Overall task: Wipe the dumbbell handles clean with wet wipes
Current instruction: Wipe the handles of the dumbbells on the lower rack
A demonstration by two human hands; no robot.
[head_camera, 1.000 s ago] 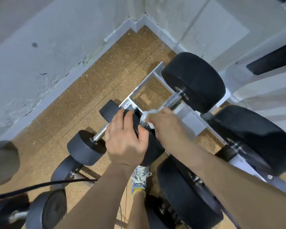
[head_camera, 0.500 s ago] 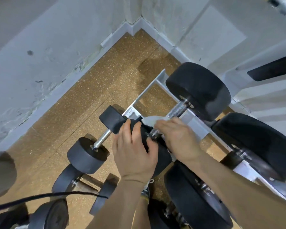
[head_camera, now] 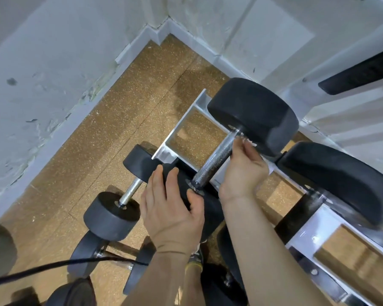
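Steel handle (head_camera: 215, 162) and wet wipe (head_camera: 249, 142) inside your right hand's (head_camera: 241, 171) closed fingers, black head (head_camera: 210, 213) under your left hand's (head_camera: 170, 208) clamped fingers.

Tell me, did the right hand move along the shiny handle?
Yes. The right hand slid along the handle, away from the near weight and up to the far weight by the wall.

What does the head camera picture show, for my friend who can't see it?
A person's right hand holds a white wipe at the far end of a dumbbell handle, while the left hand holds the near weight. The dumbbell sits on a white rack; smaller dumbbells lie on the floor to the left.
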